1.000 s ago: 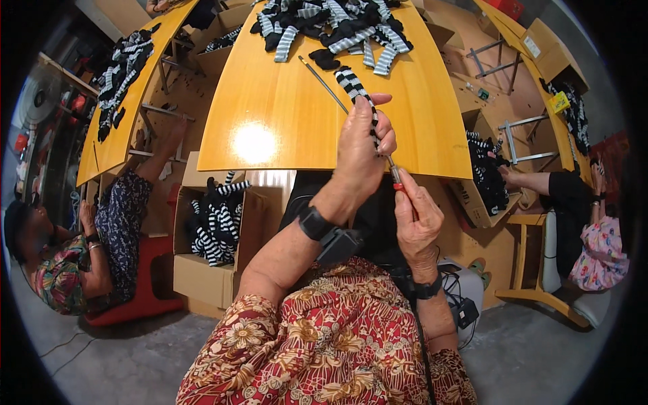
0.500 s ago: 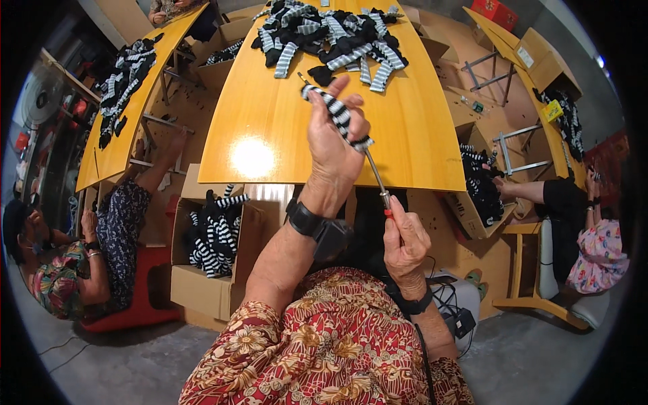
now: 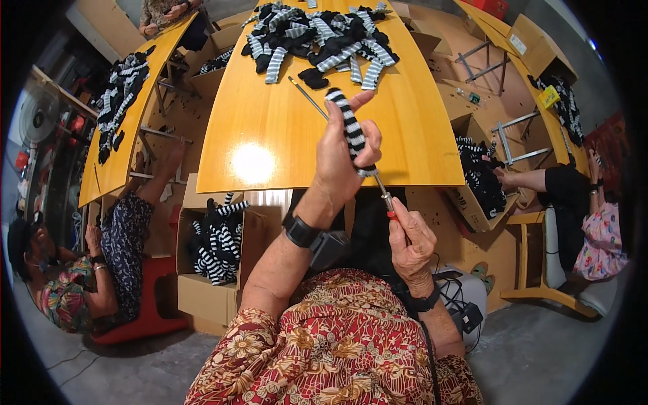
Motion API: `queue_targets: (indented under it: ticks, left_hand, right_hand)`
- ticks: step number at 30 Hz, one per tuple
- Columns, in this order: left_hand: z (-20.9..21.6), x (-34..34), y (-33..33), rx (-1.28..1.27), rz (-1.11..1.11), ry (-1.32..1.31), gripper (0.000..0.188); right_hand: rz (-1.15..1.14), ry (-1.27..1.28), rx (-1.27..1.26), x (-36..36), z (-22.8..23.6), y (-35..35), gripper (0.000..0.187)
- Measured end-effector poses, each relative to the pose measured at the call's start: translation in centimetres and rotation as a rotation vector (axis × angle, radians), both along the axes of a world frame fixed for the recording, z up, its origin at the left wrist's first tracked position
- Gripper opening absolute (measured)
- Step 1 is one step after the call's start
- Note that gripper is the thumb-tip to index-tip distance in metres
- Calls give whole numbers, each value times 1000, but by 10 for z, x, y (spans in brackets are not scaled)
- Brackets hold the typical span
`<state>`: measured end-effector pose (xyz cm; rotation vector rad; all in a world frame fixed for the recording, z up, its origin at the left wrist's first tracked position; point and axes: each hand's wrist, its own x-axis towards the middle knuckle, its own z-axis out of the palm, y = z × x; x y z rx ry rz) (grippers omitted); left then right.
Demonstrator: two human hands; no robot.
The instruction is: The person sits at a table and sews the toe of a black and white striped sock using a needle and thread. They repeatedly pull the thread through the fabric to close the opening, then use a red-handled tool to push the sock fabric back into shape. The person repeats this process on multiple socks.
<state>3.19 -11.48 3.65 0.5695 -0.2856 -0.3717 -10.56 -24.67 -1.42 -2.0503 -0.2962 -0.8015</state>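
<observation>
Presently the left hand has its grip curled around the striped knit piece, over the desk; compared with half a second ago, the piece stands more upright and less metal rod shows, suggesting it sits nearer the red handle, which the right hand pinches, grip closed. Left carton: black-and-white striped knits, heaped. Right carton: similar dark and striped pieces, loosely piled

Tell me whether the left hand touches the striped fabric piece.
Touching: the head view shows the left hand gripping the striped fabric piece against its palm.
</observation>
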Motion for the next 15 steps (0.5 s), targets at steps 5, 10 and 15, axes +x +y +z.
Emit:
queue_targets:
  ticks: [5,10,15]
  left_hand:
    - [3,-9,-16,-22,238,24,52]
    - [5,-12,-11,49,217,-60,54]
    - [40,-6,2,-138,175,82,53]
  right_hand:
    - [-52,13,-3,3,-3,7,41]
    - [-15,-31,0,5,4,2,43]
    - [63,-43,6,-3,13,-9,44]
